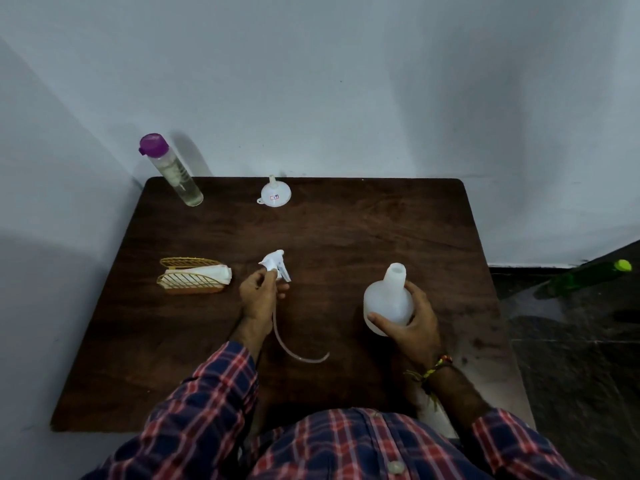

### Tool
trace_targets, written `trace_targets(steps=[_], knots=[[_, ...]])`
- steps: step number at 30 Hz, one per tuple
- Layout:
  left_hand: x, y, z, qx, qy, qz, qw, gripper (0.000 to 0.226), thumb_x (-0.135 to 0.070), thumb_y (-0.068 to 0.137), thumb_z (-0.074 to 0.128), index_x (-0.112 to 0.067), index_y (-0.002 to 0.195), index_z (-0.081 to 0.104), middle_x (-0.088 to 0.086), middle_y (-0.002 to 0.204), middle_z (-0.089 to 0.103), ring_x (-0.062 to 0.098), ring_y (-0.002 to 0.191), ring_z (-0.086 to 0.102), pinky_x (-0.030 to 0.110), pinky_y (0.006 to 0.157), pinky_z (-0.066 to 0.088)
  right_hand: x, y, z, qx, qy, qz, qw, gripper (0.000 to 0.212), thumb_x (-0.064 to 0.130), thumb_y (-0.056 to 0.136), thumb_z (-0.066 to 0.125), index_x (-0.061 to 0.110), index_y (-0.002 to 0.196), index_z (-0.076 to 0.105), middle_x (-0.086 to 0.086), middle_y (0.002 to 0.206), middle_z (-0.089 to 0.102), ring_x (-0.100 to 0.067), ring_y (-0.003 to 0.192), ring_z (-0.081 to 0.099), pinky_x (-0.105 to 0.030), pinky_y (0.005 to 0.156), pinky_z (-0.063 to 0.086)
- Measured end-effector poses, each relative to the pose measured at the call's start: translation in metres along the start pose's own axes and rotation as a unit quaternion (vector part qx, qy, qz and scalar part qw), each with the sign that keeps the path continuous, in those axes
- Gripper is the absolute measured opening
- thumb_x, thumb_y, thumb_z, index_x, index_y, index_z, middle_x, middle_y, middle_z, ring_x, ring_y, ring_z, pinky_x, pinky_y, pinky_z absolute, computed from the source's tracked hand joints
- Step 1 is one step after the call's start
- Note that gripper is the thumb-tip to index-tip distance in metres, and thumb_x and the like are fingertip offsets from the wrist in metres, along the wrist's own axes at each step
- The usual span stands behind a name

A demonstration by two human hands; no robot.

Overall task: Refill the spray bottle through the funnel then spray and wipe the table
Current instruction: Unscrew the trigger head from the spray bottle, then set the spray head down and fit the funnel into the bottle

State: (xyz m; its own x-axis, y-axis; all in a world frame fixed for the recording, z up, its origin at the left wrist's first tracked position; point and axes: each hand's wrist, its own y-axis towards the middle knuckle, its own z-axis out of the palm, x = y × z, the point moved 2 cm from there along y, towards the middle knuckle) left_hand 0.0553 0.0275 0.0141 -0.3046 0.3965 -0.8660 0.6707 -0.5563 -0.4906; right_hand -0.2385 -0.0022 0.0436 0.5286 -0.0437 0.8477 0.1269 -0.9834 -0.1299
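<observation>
My right hand [412, 323] grips the white spray bottle body [388, 299], which stands upright on the dark wooden table [346, 237] with its neck uncovered. My left hand [258, 296] holds the white spray head [275, 266] just above the table, left of the bottle. Its clear dip tube [294, 351] curves down and right across the tabletop. A white funnel [275, 192] rests mouth-down at the table's far edge, spout up. A tall clear bottle with a purple cap [171, 169] stands at the far left corner.
A gold wire holder with folded white napkins [194, 276] sits on the table's left side, near my left hand. Walls close in behind and to the left. A green bottle [588, 277] lies on the dark floor to the right.
</observation>
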Motion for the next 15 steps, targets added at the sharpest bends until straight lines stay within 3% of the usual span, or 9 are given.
trace_targets(steps=[3,11,13,15], knots=[[0.011,0.01,-0.008,0.005,0.068,0.008,0.998,0.03,-0.019,0.099,0.056,-0.002,0.123,0.061,0.006,0.09,0.07,0.013,0.069,0.066,0.018,0.048,0.049,0.005,0.005,0.01,0.014,-0.004,-0.014,1.0,0.089,0.043,0.06,0.09,0.026,0.135,0.045,0.011,0.128,0.047,-0.013,0.116,0.051,-0.041,0.096,0.052],[0.028,0.028,-0.022,0.042,0.195,-0.038,0.979,0.025,-0.018,0.103,0.048,-0.003,0.12,0.059,-0.001,0.082,0.062,0.013,0.063,0.058,0.019,0.048,0.048,0.005,0.009,0.046,0.02,0.0,-0.016,1.0,0.09,0.043,0.058,0.092,0.027,0.133,0.045,0.013,0.13,0.048,-0.01,0.117,0.049,-0.038,0.098,0.05],[0.03,0.026,-0.028,0.041,0.233,-0.032,0.971,0.026,-0.024,0.1,0.053,-0.005,0.115,0.061,0.002,0.081,0.063,0.019,0.065,0.06,0.025,0.055,0.054,0.004,0.009,0.051,0.016,0.002,-0.01,1.0,0.089,0.041,0.058,0.093,0.028,0.133,0.046,0.015,0.128,0.047,-0.008,0.115,0.048,-0.036,0.098,0.049],[0.032,0.027,-0.033,0.031,0.288,-0.007,0.957,0.039,-0.039,0.089,0.058,-0.008,0.11,0.066,0.01,0.089,0.07,0.032,0.079,0.067,0.039,0.075,0.059,0.003,0.007,0.055,0.012,0.002,-0.006,1.0,0.09,0.04,0.058,0.093,0.027,0.133,0.045,0.015,0.128,0.046,-0.005,0.115,0.046,-0.033,0.1,0.045]])
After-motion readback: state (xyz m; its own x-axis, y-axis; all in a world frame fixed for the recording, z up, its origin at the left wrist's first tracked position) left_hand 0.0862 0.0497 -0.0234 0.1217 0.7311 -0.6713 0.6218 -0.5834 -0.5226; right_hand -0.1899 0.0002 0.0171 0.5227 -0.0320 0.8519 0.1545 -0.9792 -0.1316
